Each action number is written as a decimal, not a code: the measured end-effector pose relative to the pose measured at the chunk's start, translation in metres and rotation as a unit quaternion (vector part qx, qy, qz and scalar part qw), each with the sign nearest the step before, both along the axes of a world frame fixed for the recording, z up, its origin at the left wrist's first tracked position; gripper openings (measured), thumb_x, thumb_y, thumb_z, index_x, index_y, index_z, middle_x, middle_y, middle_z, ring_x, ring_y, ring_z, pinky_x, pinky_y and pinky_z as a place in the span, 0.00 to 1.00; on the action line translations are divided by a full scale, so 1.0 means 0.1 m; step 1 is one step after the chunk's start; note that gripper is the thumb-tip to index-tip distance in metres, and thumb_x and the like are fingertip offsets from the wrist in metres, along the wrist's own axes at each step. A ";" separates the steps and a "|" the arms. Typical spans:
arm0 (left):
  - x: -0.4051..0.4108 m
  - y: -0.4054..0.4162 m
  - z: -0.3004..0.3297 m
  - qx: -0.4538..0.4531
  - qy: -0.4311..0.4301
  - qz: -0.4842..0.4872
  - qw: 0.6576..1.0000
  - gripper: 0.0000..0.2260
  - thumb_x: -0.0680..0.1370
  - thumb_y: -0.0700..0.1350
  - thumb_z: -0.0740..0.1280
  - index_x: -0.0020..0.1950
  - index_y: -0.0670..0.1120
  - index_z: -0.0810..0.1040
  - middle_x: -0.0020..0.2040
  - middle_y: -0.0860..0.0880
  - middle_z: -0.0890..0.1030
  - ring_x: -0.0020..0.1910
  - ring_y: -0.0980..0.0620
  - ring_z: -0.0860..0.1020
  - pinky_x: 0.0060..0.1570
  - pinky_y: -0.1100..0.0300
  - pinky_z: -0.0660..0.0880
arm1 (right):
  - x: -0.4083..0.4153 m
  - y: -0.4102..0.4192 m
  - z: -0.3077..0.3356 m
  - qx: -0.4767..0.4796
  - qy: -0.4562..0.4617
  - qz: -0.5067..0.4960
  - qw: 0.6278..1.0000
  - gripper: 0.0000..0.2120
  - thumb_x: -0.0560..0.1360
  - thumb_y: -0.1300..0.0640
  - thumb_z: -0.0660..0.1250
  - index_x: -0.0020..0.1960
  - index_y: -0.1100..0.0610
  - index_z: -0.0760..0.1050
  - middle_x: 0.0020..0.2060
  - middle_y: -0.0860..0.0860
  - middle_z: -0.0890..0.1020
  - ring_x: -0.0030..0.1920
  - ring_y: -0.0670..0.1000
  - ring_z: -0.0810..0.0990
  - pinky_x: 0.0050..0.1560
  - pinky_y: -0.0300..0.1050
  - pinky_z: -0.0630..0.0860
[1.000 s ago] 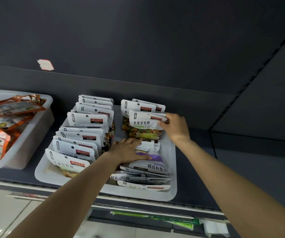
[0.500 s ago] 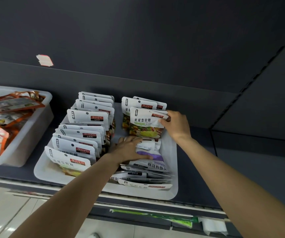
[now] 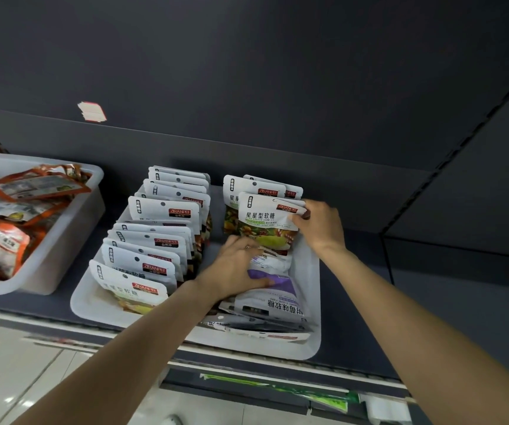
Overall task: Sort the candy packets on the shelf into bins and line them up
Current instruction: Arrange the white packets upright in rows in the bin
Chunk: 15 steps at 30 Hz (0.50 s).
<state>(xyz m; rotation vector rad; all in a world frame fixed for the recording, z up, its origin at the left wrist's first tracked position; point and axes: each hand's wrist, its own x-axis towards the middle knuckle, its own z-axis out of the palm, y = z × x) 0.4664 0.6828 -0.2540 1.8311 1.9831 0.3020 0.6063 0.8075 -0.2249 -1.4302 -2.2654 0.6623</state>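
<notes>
A white bin (image 3: 311, 305) on the dark shelf holds white candy packets. Its left half carries an upright row of several packets (image 3: 152, 240). At the back right stand three upright packets; my right hand (image 3: 317, 225) pinches the top right corner of the front one, a green-and-yellow star-gummy packet (image 3: 265, 222). My left hand (image 3: 238, 268) lies spread on a purple-and-white packet (image 3: 274, 280), fingers reaching the foot of the star-gummy packet. Several more packets (image 3: 262, 323) lie flat and jumbled at the bin's front right.
A second white bin (image 3: 72, 228) with orange snack packets stands to the left. The dark shelf back wall (image 3: 247, 87) rises behind the bins. A shelf edge strip with green labels (image 3: 277, 388) runs below. Bare dark shelf (image 3: 360, 302) lies right of the bin.
My left hand slid a little farther back over the purple packet toward the upright star-gummy packet. My right hand stays on that packet's top corner, and the packet stands slightly straighter.
</notes>
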 end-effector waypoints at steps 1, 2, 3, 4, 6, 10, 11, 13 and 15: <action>0.00 -0.02 0.03 0.024 -0.005 -0.007 1.000 0.31 0.71 0.59 0.71 0.70 0.45 0.71 0.69 0.49 0.68 0.69 0.50 0.60 0.69 0.64 0.54 | 0.00 0.00 0.00 0.000 0.001 -0.002 1.000 0.11 0.76 0.56 0.66 0.57 0.57 0.79 0.53 0.53 0.83 0.51 0.53 0.81 0.49 0.49 0.79; 0.01 -0.04 0.07 0.049 -0.011 -0.022 0.998 0.31 0.71 0.57 0.72 0.69 0.44 0.72 0.69 0.49 0.68 0.69 0.50 0.61 0.69 0.66 0.53 | 0.00 -0.01 0.01 -0.001 0.003 -0.003 1.000 0.11 0.76 0.57 0.66 0.57 0.57 0.79 0.53 0.53 0.83 0.51 0.54 0.81 0.49 0.49 0.79; 0.01 -0.06 0.10 0.071 -0.016 -0.038 0.997 0.30 0.72 0.55 0.72 0.69 0.43 0.72 0.69 0.48 0.68 0.69 0.50 0.61 0.69 0.67 0.53 | 0.00 -0.01 0.01 -0.003 0.005 -0.003 1.000 0.11 0.76 0.57 0.66 0.57 0.58 0.79 0.53 0.53 0.82 0.52 0.54 0.81 0.49 0.48 0.79; 0.02 -0.08 0.14 0.084 -0.023 -0.048 0.995 0.30 0.72 0.53 0.73 0.70 0.43 0.70 0.70 0.48 0.67 0.70 0.51 0.61 0.69 0.69 0.52 | 0.00 -0.02 0.02 -0.005 0.006 -0.003 1.000 0.11 0.76 0.57 0.66 0.57 0.58 0.79 0.54 0.53 0.82 0.53 0.54 0.81 0.50 0.48 0.78; 0.03 -0.09 0.22 0.072 -0.061 -0.029 0.995 0.35 0.71 0.49 0.74 0.75 0.47 0.63 0.72 0.48 0.60 0.71 0.52 0.60 0.67 0.72 0.51 | 0.00 -0.02 0.02 -0.010 0.014 -0.003 1.000 0.10 0.76 0.58 0.66 0.57 0.57 0.79 0.54 0.53 0.83 0.53 0.54 0.81 0.50 0.46 0.78; 0.02 0.02 0.34 0.035 -0.134 0.094 0.986 0.44 0.69 0.45 0.76 0.77 0.49 0.52 0.71 0.46 0.60 0.67 0.50 0.68 0.67 0.62 0.63 | 0.00 -0.02 0.03 -0.028 0.032 0.007 0.999 0.11 0.76 0.56 0.67 0.57 0.56 0.79 0.54 0.52 0.83 0.53 0.53 0.81 0.51 0.45 0.77; 0.01 0.04 0.36 0.027 -0.152 0.109 0.982 0.41 0.70 0.44 0.76 0.75 0.48 0.56 0.69 0.46 0.67 0.64 0.50 0.71 0.64 0.63 0.67 | 0.00 -0.01 0.03 -0.028 0.029 0.009 0.999 0.11 0.76 0.56 0.67 0.57 0.56 0.79 0.53 0.52 0.83 0.52 0.52 0.81 0.50 0.45 0.77; -0.01 0.07 0.36 0.000 -0.167 0.100 0.981 0.28 0.73 0.43 0.73 0.70 0.46 0.67 0.62 0.47 0.77 0.59 0.52 0.76 0.57 0.65 0.71 | 0.00 0.00 0.03 -0.029 0.027 0.009 0.999 0.11 0.76 0.56 0.68 0.57 0.56 0.79 0.53 0.52 0.83 0.53 0.53 0.81 0.50 0.45 0.77; -0.05 0.06 0.34 -0.031 -0.114 0.029 0.993 0.16 0.75 0.41 0.70 0.62 0.44 0.77 0.57 0.46 0.80 0.56 0.50 0.78 0.58 0.59 0.74 | 0.00 0.00 0.03 -0.032 0.025 0.007 0.999 0.10 0.76 0.56 0.68 0.55 0.56 0.79 0.52 0.52 0.83 0.52 0.53 0.81 0.49 0.46 0.78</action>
